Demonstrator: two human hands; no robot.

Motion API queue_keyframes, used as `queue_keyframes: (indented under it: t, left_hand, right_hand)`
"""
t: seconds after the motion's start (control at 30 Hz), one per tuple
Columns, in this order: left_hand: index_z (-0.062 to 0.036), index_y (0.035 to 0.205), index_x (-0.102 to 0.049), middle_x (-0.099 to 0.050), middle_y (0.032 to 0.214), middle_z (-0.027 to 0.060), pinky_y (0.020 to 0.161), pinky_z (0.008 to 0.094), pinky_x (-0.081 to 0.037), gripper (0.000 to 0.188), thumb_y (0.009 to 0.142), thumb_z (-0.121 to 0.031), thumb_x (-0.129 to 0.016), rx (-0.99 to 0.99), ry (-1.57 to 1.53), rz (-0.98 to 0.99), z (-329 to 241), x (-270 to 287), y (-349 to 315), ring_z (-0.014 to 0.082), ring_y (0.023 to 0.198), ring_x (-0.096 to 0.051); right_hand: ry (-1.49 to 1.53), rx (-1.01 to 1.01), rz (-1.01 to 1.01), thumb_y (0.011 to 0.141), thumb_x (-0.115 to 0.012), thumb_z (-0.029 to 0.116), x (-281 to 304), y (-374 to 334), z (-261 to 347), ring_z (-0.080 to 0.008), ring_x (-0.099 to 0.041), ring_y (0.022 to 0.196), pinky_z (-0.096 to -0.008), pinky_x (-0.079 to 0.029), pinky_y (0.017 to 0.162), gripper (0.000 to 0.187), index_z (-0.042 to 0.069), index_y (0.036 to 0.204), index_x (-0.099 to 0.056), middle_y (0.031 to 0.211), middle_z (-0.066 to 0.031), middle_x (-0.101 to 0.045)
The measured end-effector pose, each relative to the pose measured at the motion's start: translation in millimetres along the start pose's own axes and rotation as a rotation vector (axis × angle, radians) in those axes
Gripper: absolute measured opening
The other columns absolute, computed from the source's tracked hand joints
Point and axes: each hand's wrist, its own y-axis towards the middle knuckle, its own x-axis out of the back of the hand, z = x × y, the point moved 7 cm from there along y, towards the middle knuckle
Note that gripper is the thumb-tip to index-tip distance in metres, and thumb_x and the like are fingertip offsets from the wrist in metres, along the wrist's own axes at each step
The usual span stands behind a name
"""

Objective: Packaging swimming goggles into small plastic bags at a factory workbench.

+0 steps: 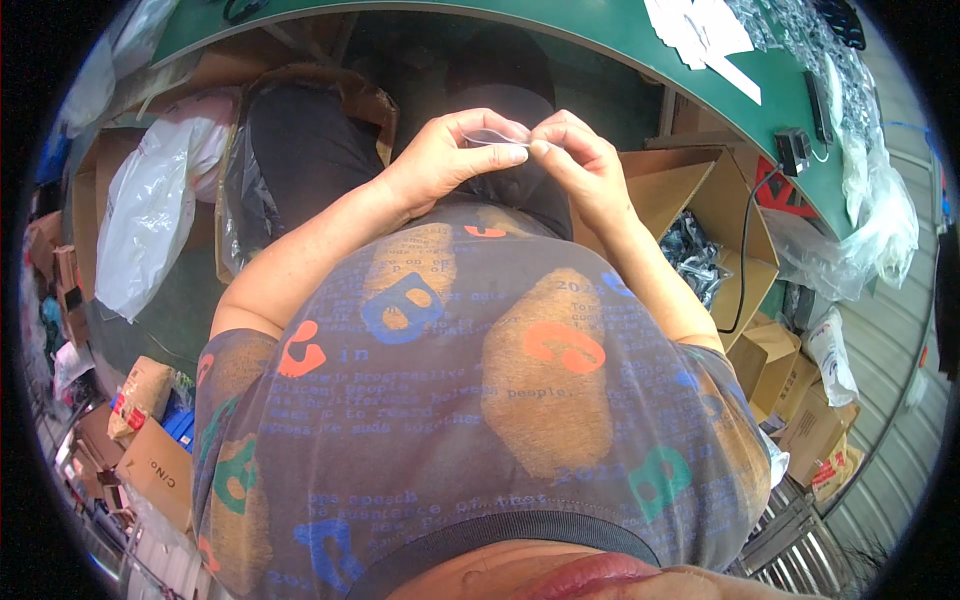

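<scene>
A thin whitish cord or wire (pixel 488 134) curves in a small loop between my two hands, in front of my body. My left hand (pixel 440 155) pinches it between thumb and forefinger. The fingertips of my right hand (pixel 588 168) are closed on the same cord, almost touching the left fingertips. Whatever lies between the fingertips is mostly hidden. Both hands are held up in the air, short of the green tabletop (pixel 590 45).
White papers (pixel 705 45), a black power adapter (pixel 793 152) with a hanging cable and clear plastic bags (pixel 880 215) lie along the right of the tabletop. A cardboard box (pixel 735 200) with dark wrapped items stands at my right. At left are a white plastic bag (pixel 150 215) and cartons.
</scene>
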Motion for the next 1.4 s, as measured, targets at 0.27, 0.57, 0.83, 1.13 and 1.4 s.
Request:
queue_keyframes:
  t: [0.27,0.57,0.83,1.13,1.4]
  left_hand:
    - [-0.0084,0.110,-0.074,-0.070,0.123,0.0042,0.103,0.0336,-0.048,0.017,0.094,-0.012,-0.076,0.052,-0.046,0.021,-4.0,-4.6,-3.9,0.0142,0.113,-0.063]
    - [-0.0024,0.106,-0.078,-0.072,0.126,0.0114,0.101,0.0351,-0.053,0.017,0.099,-0.016,-0.070,0.039,0.089,0.176,-36.0,-1.4,-28.1,0.0183,0.112,-0.067]
    - [0.0002,0.107,-0.078,-0.077,0.107,0.0100,0.082,0.0285,-0.054,0.021,0.097,-0.018,-0.071,-0.079,0.473,0.325,-73.5,-6.4,-17.8,0.0120,0.098,-0.069]
    - [-0.0028,0.106,-0.075,-0.075,0.092,0.0073,0.078,0.0309,-0.053,0.022,0.100,-0.024,-0.069,-0.067,0.571,0.217,-57.3,-5.9,-8.6,0.0131,0.084,-0.067]
    - [-0.0021,0.104,-0.073,-0.073,0.093,0.0040,0.072,0.0255,-0.051,0.016,0.101,-0.017,-0.067,-0.213,0.637,0.163,-56.6,-8.6,-5.6,0.0080,0.082,-0.063]
  right_hand:
    - [-0.180,0.179,-0.015,0.090,-0.073,0.012,-2.8,-0.8,24.3,-0.0177,-0.063,0.089,-0.0309,-0.049,0.081,0.010,0.003,0.092,-0.070,0.092,-0.0061,-0.066]
    - [-0.276,0.282,0.010,0.082,-0.076,0.008,-16.6,-18.0,37.4,-0.0226,-0.063,0.091,-0.0352,-0.047,0.086,0.012,0.007,0.093,-0.071,0.094,-0.0057,-0.067]
    - [-0.179,0.261,0.065,0.088,-0.073,0.009,-12.7,-15.2,38.8,-0.0212,-0.063,0.090,-0.0327,-0.049,0.080,0.009,0.004,0.094,-0.069,0.094,-0.0080,-0.066]
    - [0.221,-0.034,0.022,0.097,-0.068,0.011,-10.2,-18.0,4.5,-0.0125,-0.061,0.090,-0.0268,-0.049,0.078,0.010,0.001,0.097,-0.069,0.096,-0.0053,-0.063]
    - [0.094,-0.109,0.118,0.096,-0.074,0.016,-4.2,-5.8,3.3,-0.0086,-0.060,0.089,-0.0239,-0.047,0.078,0.014,0.002,0.099,-0.074,0.097,-0.0005,-0.064]
